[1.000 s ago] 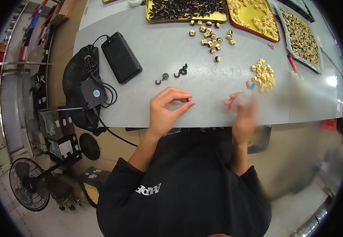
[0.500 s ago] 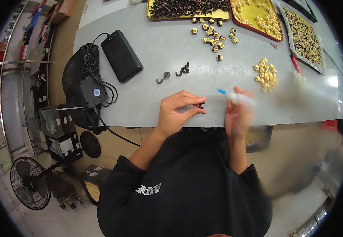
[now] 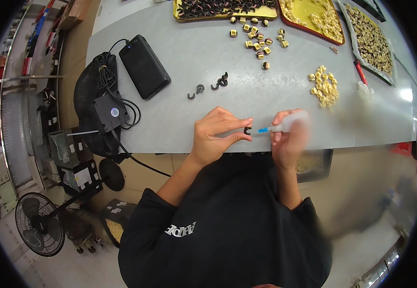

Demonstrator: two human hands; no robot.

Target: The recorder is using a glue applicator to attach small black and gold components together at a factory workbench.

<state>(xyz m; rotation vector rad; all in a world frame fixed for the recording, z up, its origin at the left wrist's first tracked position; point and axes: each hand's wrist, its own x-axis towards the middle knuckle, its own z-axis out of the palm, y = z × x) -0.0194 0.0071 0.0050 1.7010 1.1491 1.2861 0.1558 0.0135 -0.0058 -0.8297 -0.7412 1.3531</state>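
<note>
Between thumb and fingertips, my left hand point(image 3: 214, 134) pinches a small black C-shaped piece point(image 3: 247, 130), its opening facing right. My right hand point(image 3: 287, 144) is closed around a white squeeze bottle point(image 3: 292, 120) with a blue needle tip point(image 3: 263, 130). That tip points left at the black piece, a short gap away from it. Beyond my left hand lie a few loose dark curved pieces point(image 3: 220, 81) on the grey table point(image 3: 170, 122). Small cream-coloured pieces point(image 3: 324, 87) form a pile past my right hand.
Assembled cream-and-dark pieces point(image 3: 259, 43) lie scattered beyond the hands. At the back are a yellow tray of dark pieces point(image 3: 175, 14), a red-rimmed yellow tray point(image 3: 340, 47) and another filled tray point(image 3: 393, 82). A black power bank point(image 3: 145, 67) and cabled box point(image 3: 110, 113) occupy the left.
The bottle has swung down and turned so its blue tip now sits level with the black piece, closer to it. My left hand stays almost where it was.
</note>
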